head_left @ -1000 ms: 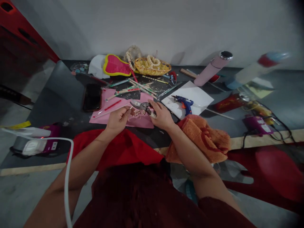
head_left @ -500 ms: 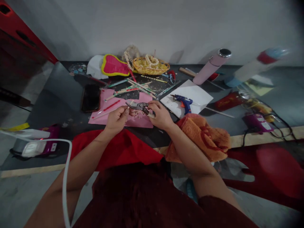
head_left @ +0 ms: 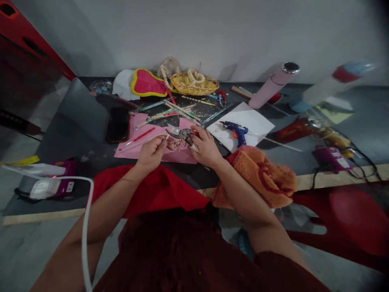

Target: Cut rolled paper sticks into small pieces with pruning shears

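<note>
Shears wider open between hands, box label illegible

Dressed in a dark maroon top, plain over the torso, with folds and a soft, matte look. Short right sleeve, same maroon, ending on the upper arm. Bare below the sleeve, through forearm to right hand. Left forearm and left hand likewise bare. Left sleeve: cannot tell, out of view. Fabric markings: too dark to resolve.
</note>
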The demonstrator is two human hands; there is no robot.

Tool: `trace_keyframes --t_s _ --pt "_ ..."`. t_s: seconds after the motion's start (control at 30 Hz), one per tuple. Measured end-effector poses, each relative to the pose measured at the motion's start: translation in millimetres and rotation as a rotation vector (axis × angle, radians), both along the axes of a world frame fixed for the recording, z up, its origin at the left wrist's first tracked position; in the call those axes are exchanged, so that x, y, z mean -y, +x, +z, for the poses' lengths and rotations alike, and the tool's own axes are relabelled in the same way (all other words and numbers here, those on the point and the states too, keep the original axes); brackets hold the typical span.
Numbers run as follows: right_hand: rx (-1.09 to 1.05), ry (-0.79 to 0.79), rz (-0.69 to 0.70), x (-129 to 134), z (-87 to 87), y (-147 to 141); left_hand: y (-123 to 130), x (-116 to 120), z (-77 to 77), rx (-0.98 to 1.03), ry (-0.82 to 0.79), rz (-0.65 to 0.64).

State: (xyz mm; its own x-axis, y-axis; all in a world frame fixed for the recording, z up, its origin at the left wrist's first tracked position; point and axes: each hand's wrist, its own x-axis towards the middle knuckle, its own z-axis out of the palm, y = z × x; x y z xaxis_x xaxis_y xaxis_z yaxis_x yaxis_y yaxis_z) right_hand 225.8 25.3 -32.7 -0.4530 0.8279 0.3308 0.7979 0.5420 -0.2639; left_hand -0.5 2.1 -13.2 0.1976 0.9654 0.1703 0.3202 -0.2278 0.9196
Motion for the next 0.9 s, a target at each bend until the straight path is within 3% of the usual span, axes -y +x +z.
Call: trace_keyframes --t_s 0.33,0.9 --pt "0.023 0.000 0.007 1.1 -1.2 0.3 -0.6 -2.0 -5.1 -0.099 0.060 -0.043" --pt "0.011 -0.012 0.025 -1.9 -2.4 2.2 -1.2 -3.1 -1.0 -0.178 0.112 0.001"
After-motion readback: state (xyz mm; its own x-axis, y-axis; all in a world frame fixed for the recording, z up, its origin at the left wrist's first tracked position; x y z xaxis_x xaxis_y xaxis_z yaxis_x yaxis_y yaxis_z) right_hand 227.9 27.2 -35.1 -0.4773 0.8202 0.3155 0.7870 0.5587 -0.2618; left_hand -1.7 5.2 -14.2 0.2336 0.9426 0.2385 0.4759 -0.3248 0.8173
